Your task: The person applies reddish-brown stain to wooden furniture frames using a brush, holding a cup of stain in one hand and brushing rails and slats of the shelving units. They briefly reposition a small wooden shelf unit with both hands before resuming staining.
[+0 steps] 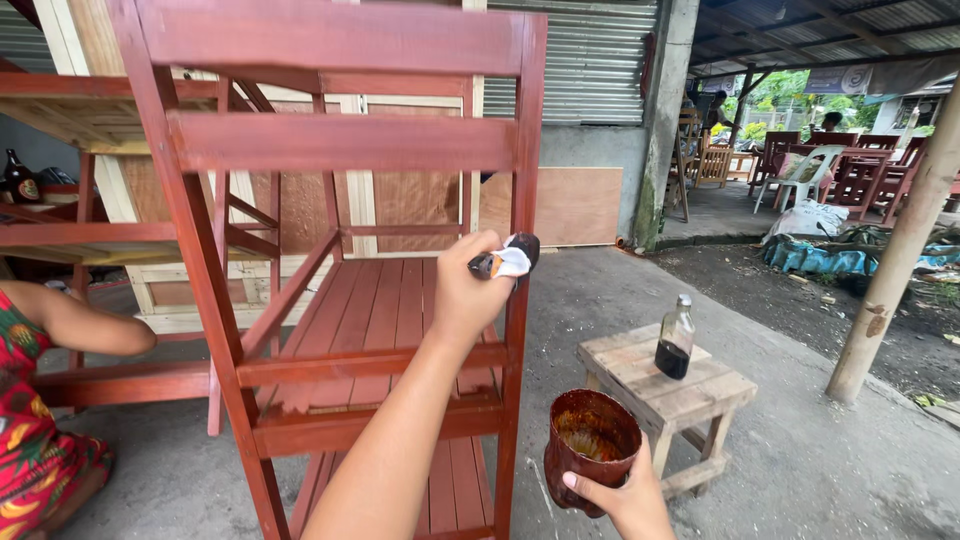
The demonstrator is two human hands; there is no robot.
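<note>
Red-stained wooden shelf (380,320), matt finish

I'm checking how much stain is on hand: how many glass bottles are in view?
2. One bottle with dark liquid stands on the small wooden stool; another dark bottle sits on the shelf at far left. Others may be hidden.

- One tall red-stained wooden slatted shelf rack (340,260).
- One stain-smeared brown cup (590,445), right of the rack.
- One small bare wooden stool (668,385), right of the rack.
- One clear glass bottle of dark liquid (676,340), on that stool.
- One stained white rag (508,260), against the rack's right post.
</note>
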